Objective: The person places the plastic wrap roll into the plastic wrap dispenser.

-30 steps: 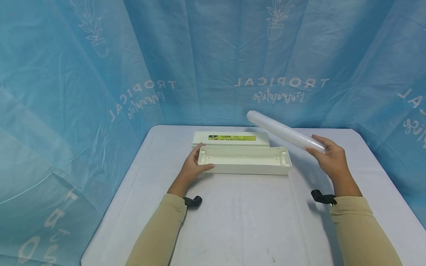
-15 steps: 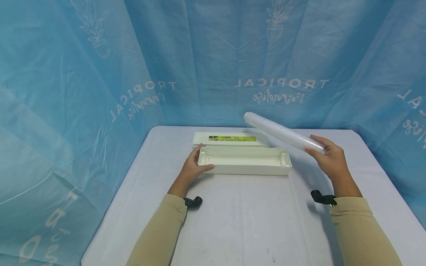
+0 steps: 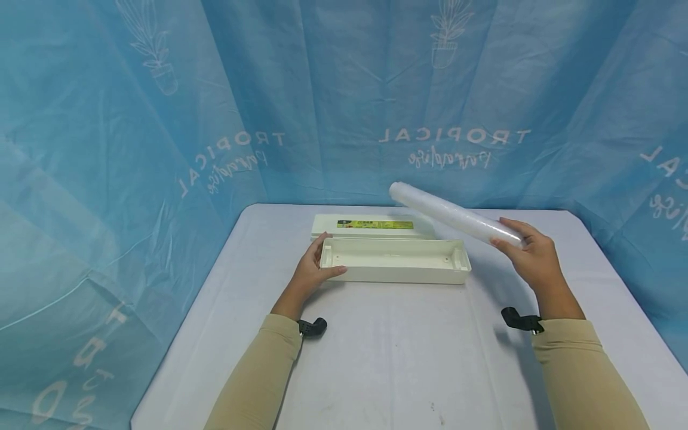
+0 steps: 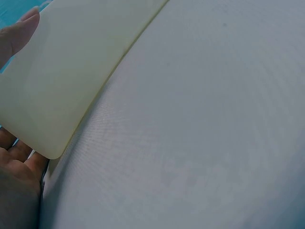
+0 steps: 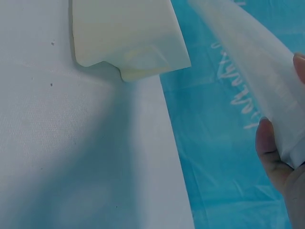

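Observation:
An open cream plastic box [image 3: 398, 274], long and narrow, lies on the table with its hollow inside facing up. My left hand [image 3: 309, 273] grips its left end, thumb on the front wall and fingers round the back corner; the left wrist view shows the thumb against the box wall [image 4: 71, 71]. In my right hand [image 3: 532, 257] is a roll of clear plastic wrap [image 3: 451, 209], held by its right end. The roll slants up to the left, in the air behind and right of the box. In the right wrist view the thumb and a fingertip press the roll [image 5: 267, 71].
Behind the box lies its cream lid [image 3: 322, 224] with a green and yellow label. A white cloth covers the table [image 3: 408, 358]. Blue printed curtains [image 3: 344, 107] hang close along the back and sides. Each wrist bears a small black camera mount [image 3: 313, 327].
The wrap roll's far end has swung slightly left and down, with my right hand shifting a little left. My left hand and the box stay where they were.

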{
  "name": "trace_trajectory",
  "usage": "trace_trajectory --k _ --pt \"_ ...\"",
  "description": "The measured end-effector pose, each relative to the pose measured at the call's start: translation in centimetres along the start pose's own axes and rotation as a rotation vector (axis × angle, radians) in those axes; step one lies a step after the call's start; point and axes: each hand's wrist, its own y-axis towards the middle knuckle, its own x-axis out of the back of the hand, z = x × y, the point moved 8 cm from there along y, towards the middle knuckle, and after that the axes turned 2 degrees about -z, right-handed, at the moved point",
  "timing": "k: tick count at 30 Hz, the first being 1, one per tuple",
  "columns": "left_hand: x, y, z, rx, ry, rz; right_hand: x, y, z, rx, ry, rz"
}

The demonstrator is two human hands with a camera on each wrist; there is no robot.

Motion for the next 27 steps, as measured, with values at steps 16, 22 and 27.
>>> trace_trajectory --k 16,22,27 --pt "0.01 -0.14 -0.12 -0.001 0.001 -0.005 -0.43 -0.12 0.48 0.005 0.016 0.027" --pt "0.06 -0.14 -0.09 0.000 0.002 -0.012 -0.38 -0.21 0.72 0.016 0.023 0.028" --pt "0.11 -0.13 -0.09 -0.002 0.012 -0.019 -0.44 -0.33 1.00 0.027 0.027 0.033"
